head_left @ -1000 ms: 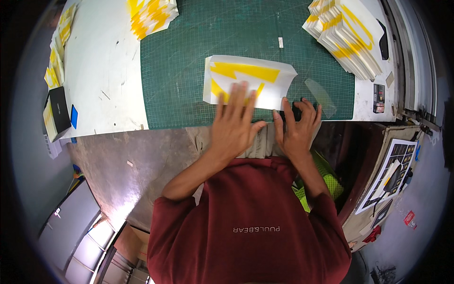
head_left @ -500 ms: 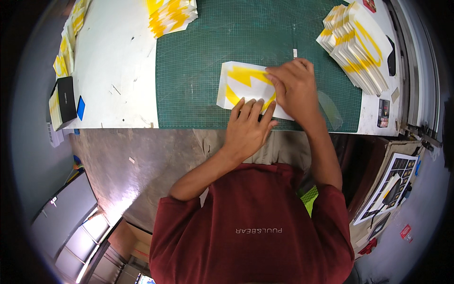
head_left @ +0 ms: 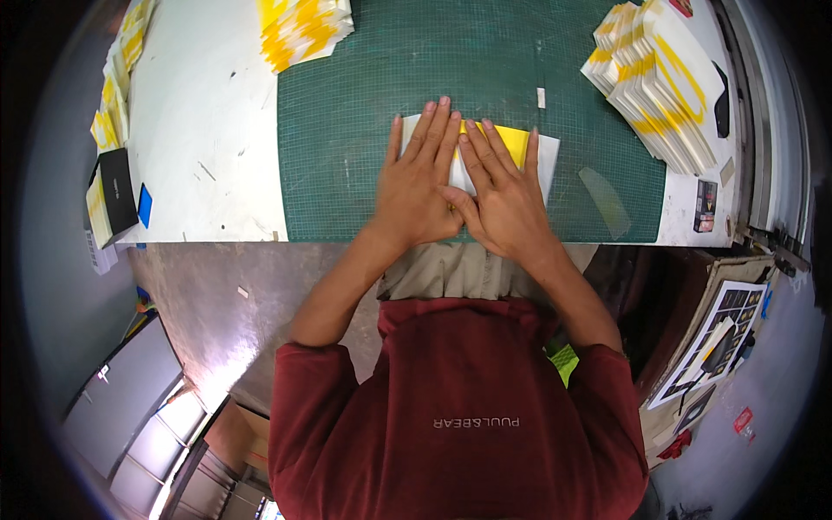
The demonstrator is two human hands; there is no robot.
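Observation:
A white-and-yellow paper piece [head_left: 547,160], shaped like an envelope with narrow edge flaps, lies on the green cutting mat [head_left: 347,113] near the table's front edge. Both hands rest flat on top of it, side by side with the thumbs meeting. My left hand [head_left: 419,182] covers its left part, fingers stretched out and pointing away from me. On the right part, my right hand [head_left: 505,191] lies with spread fingers. Neither hand grasps anything. Much of the paper is hidden under the palms and fingers.
Stacked yellow-and-white paper pieces stand at the right [head_left: 654,95], with another pile [head_left: 303,35] at the far left of the mat. A black box [head_left: 121,186] and a blue card [head_left: 145,206] sit at the left. A clear plastic piece [head_left: 605,201] lies right of my hands.
My right hand has come down from the paper's upper right edge and flattened onto it. My left hand has slid left and forward over the paper. The paper's yellow pattern is now mostly covered.

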